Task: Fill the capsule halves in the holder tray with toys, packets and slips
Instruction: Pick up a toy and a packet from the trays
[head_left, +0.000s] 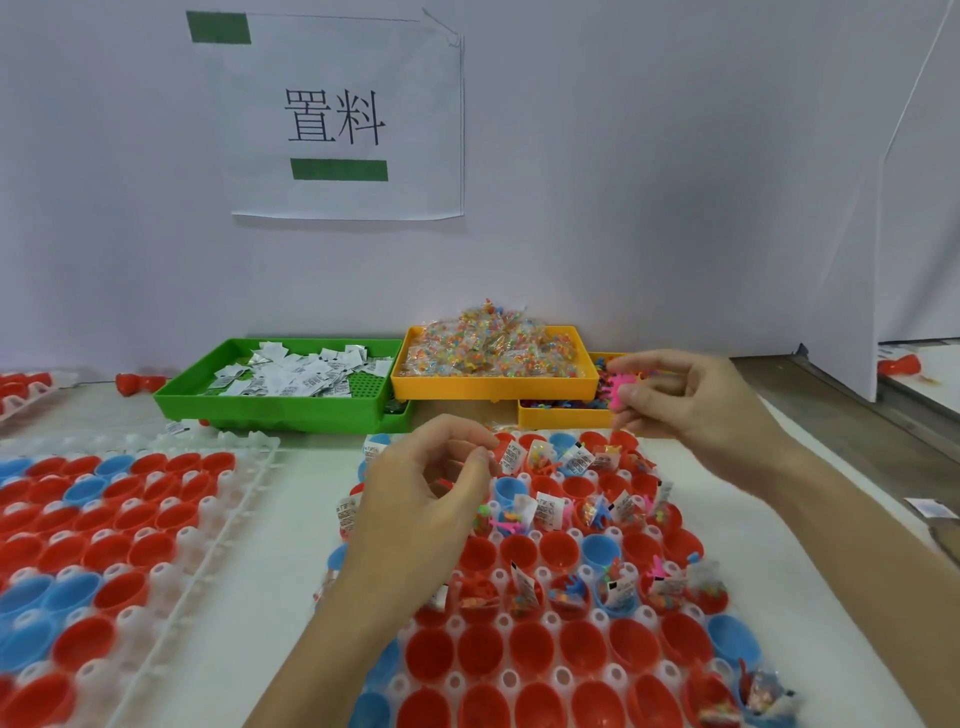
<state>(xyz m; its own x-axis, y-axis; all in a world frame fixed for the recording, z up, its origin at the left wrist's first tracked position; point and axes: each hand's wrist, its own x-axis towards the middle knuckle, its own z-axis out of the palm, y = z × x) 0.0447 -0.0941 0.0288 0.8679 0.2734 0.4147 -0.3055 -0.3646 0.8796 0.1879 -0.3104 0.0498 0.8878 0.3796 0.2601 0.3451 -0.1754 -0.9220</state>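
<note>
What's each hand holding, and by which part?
Right hand pinches a pink toy at its right edge. Left hand: fingers curled, contents unclear.

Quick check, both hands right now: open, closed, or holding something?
Left hand: fingers curled over the holder tray; whether it holds anything cannot be told.
Right hand: pinching a pink toy.

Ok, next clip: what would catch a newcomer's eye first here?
The holder tray of red and blue capsule halves fills the near table, some rows stuffed with toys and slips, others bare. Over its far edge the right hand pinches a pink toy, and the left hand hovers with curled fingers. Behind sit a green tray of slips and a yellow tray heaped with packets.
</note>
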